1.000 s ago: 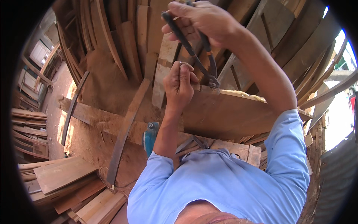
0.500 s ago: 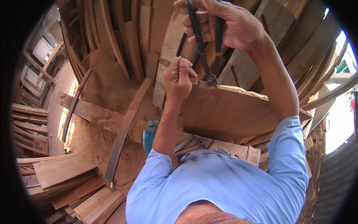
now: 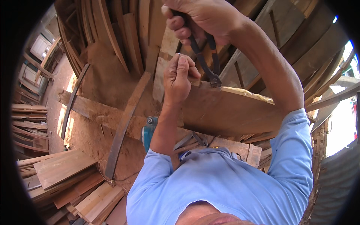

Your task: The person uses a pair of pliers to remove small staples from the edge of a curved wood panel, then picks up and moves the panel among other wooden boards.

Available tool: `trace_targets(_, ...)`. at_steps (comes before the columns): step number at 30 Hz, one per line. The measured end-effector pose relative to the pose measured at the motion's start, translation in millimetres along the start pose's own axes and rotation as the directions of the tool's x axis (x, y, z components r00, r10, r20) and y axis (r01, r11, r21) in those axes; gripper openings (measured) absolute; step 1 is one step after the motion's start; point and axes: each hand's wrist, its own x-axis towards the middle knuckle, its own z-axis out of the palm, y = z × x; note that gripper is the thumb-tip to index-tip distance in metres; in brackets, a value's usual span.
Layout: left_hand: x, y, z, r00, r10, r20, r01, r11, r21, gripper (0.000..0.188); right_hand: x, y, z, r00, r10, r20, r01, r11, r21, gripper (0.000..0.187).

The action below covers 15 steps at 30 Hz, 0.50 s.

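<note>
My right hand [image 3: 210, 18] is wrapped around the black handles of a pair of pincers [image 3: 214, 79]. The pincers' jaws sit at the top edge of a broad brown wooden board [image 3: 232, 108] that stands on its edge in front of me. Whatever the jaws grip is too small to make out. To their left, my left hand [image 3: 178, 80] is closed, thumb pressed over the curled fingers. A tiny whitish tip pokes out above that thumb; the rest of the small item is hidden in the fist.
A teal power tool [image 3: 147, 133] lies by my left forearm. Dark curved wooden strips [image 3: 122, 131] cross the dusty ground on the left. Stacked planks [image 3: 65, 168] fill the lower left, and tall boards [image 3: 277, 22] lean behind the work. Yellowish material [image 3: 243, 92] runs along the board's edge.
My right hand has come down and its fingers have closed round the pincers' handles, which stood farther apart before. The jaws stay at the board's edge. My left hand has barely moved.
</note>
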Motion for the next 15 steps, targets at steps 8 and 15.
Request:
trace_targets(8,7.2,-3.2,0.3,0.993,-0.082,-0.084,0.064,0.979,-0.195,0.031,6.2,-18.5,39.3,0.996,0.082,0.023,-0.058,0.851,-0.521,0.047)
trace_targets(15,13.4,-19.6,-14.6,0.993,-0.117,0.009,0.116,0.966,-0.230,0.021,9.3,-4.9,49.6,1.000,0.026,0.002,-0.016,0.672,-0.741,0.050)
